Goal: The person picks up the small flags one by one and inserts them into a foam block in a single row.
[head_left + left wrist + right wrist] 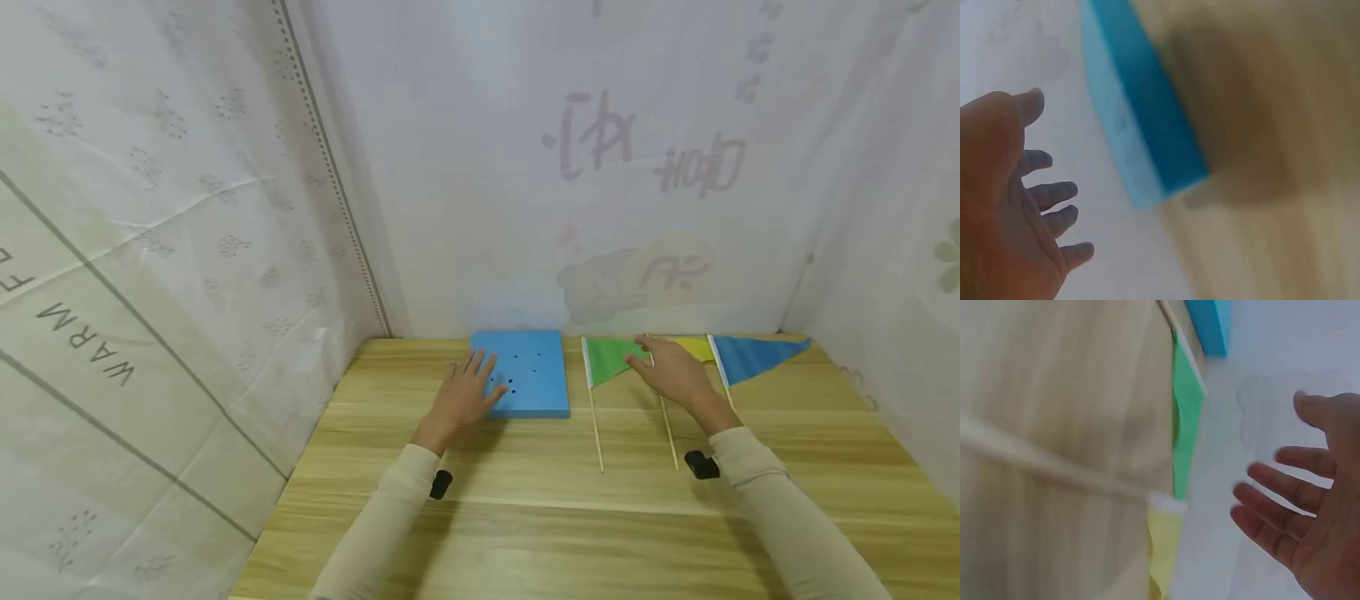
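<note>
A blue foam block (536, 383) with several small dark holes in its top lies near the back of the table. My left hand (467, 393) is spread over the block's left part, fingers apart; in the left wrist view its fingers (1054, 195) are loosely extended beside the block (1154, 112), holding nothing. To the right lie three pennant flags on thin sticks: green (609, 358), yellow (697, 347) and blue (757, 358). My right hand (675, 372) hovers above the yellow flag, hiding part of it. In the right wrist view its fingers (1282, 506) are relaxed and empty.
The wooden table (525, 533) ends against a printed fabric curtain (480, 208) at the back. More curtain (187, 250) hangs along the left side and the right side. Both wrists wear a small black camera, and the sticks point toward the front edge.
</note>
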{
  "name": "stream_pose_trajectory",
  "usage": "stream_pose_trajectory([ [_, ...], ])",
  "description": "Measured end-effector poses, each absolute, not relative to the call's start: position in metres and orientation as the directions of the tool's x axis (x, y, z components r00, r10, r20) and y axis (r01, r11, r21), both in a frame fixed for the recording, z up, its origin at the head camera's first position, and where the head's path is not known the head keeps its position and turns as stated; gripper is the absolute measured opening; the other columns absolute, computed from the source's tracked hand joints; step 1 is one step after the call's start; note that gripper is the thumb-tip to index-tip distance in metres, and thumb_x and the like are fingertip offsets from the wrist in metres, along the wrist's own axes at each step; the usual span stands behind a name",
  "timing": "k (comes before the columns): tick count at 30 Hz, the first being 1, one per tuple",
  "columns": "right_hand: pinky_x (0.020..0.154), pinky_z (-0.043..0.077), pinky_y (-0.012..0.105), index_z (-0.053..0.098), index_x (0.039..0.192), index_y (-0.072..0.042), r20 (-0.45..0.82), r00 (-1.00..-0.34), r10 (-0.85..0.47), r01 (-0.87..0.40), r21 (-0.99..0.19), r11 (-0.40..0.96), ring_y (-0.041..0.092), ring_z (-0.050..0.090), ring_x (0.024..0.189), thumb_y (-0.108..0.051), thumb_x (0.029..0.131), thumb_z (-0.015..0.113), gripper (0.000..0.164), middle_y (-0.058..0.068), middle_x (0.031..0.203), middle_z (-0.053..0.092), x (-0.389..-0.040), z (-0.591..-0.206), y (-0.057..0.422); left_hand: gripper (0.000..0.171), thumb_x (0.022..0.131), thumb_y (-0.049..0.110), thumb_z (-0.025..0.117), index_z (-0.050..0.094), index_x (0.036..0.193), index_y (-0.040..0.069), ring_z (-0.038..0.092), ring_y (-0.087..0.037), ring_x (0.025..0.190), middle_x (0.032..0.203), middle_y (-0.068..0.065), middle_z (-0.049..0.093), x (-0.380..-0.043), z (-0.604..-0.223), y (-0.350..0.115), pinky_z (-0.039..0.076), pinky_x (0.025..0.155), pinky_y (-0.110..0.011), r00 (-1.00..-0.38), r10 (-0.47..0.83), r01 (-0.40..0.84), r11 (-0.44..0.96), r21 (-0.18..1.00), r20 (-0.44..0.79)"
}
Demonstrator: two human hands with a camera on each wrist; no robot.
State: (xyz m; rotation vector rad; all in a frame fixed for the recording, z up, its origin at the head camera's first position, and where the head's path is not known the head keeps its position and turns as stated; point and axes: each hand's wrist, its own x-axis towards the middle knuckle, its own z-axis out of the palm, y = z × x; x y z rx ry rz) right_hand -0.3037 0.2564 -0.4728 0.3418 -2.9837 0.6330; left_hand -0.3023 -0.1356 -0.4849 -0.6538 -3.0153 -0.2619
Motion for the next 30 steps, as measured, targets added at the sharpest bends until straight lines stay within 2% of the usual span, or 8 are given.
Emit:
stream_pose_trajectory([
  [1, 0.089, 0.06, 0.061, 0.06, 0.147, 0.0, 0.121, -0.971, -0.207, -0.239, -0.41, 0.88, 0.046, 0.07, 0.114, -0.046, 0.112, 0.055, 0.058, 0.028, 0.139, 0.067, -0.301, -0.477, 0.25, 0.07, 0.112, 0.048, 0.051, 0.034, 0.168, 0.009, 0.026, -0.042, 0.163, 0.173, -0.02, 0.032, -0.3, -0.489, -0.132, 0.026, 0.129, -0.064, -0.905, 0.418, 0.425, 0.891, 0.161, 0.08],
  [3, 0.073, 0.062, 0.049, 0.072, 0.13, -0.001, 0.12, -0.968, -0.222, -0.252, -0.439, 0.862, 0.032, 0.075, 0.087, -0.04, 0.111, 0.059, 0.045, 0.021, 0.117, 0.077, -0.297, -0.485, 0.238, 0.068, 0.113, 0.047, 0.05, 0.036, 0.167, 0.008, 0.028, -0.041, 0.162, 0.172, -0.021, 0.034, -0.296, -0.498, -0.127, 0.028, 0.129, -0.061, -0.899, 0.43, 0.437, 0.884, 0.164, 0.077],
  [6, 0.055, 0.052, 0.035, 0.077, 0.11, -0.004, 0.089, -0.967, -0.24, -0.254, -0.459, 0.851, 0.015, 0.064, 0.063, -0.036, 0.109, 0.062, 0.035, 0.009, 0.093, 0.078, -0.295, -0.499, 0.219, 0.068, 0.113, 0.049, 0.049, 0.035, 0.168, 0.011, 0.025, -0.04, 0.164, 0.174, -0.018, 0.032, -0.29, -0.509, -0.123, 0.026, 0.131, -0.06, -0.907, 0.418, 0.42, 0.888, 0.185, 0.054],
  [10, 0.049, 0.035, 0.028, 0.07, 0.085, -0.01, 0.045, -0.976, -0.214, -0.21, -0.462, 0.862, 0.01, 0.045, 0.054, -0.042, 0.108, 0.063, 0.039, -0.003, 0.069, 0.061, -0.295, -0.517, 0.2, 0.068, 0.113, 0.052, 0.047, 0.034, 0.169, 0.014, 0.021, -0.039, 0.165, 0.176, -0.017, 0.027, -0.287, -0.52, -0.12, 0.023, 0.131, -0.061, -0.907, 0.418, 0.418, 0.887, 0.198, 0.043],
  [13, 0.048, 0.024, 0.026, 0.054, 0.065, -0.017, 0.004, -0.984, -0.18, -0.161, -0.463, 0.871, 0.01, 0.03, 0.051, -0.046, 0.106, 0.065, 0.051, -0.008, 0.056, 0.039, -0.294, -0.525, 0.19, 0.069, 0.113, 0.053, 0.047, 0.034, 0.169, 0.015, 0.022, -0.04, 0.165, 0.176, -0.017, 0.025, -0.285, -0.526, -0.118, 0.023, 0.131, -0.062, -0.903, 0.428, 0.428, 0.883, 0.193, 0.046],
  [17, 0.045, 0.017, 0.025, 0.04, 0.054, -0.021, -0.053, -0.986, -0.157, -0.114, -0.476, 0.872, 0.008, 0.022, 0.047, -0.042, 0.103, 0.07, 0.061, -0.01, 0.049, 0.026, -0.291, -0.527, 0.182, 0.067, 0.112, 0.052, 0.048, 0.038, 0.168, 0.016, 0.026, -0.04, 0.163, 0.176, -0.017, 0.028, -0.283, -0.528, -0.116, 0.024, 0.13, -0.063, -0.903, 0.425, 0.428, 0.881, 0.202, 0.061],
  [23, 0.043, 0.021, 0.025, 0.04, 0.051, -0.022, -0.062, -0.98, -0.187, -0.129, -0.517, 0.846, 0.009, 0.026, 0.044, -0.023, 0.099, 0.067, 0.054, -0.01, 0.048, 0.028, -0.299, -0.535, 0.186, 0.061, 0.113, 0.05, 0.046, 0.042, 0.166, 0.019, 0.031, -0.038, 0.162, 0.175, -0.016, 0.03, -0.281, -0.531, -0.112, 0.028, 0.129, -0.062, -0.911, 0.399, 0.412, 0.89, 0.193, 0.105],
  [30, 0.041, 0.04, 0.026, 0.055, 0.046, -0.016, -0.103, -0.968, -0.229, -0.115, -0.627, 0.77, 0.012, 0.048, 0.036, -0.016, 0.092, 0.065, 0.047, -0.003, 0.04, 0.051, -0.301, -0.524, 0.186, 0.061, 0.112, 0.05, 0.049, 0.043, 0.165, 0.021, 0.032, -0.038, 0.161, 0.174, -0.015, 0.032, -0.283, -0.528, -0.112, 0.03, 0.128, -0.062, -0.919, 0.383, 0.394, 0.897, 0.201, 0.093],
])
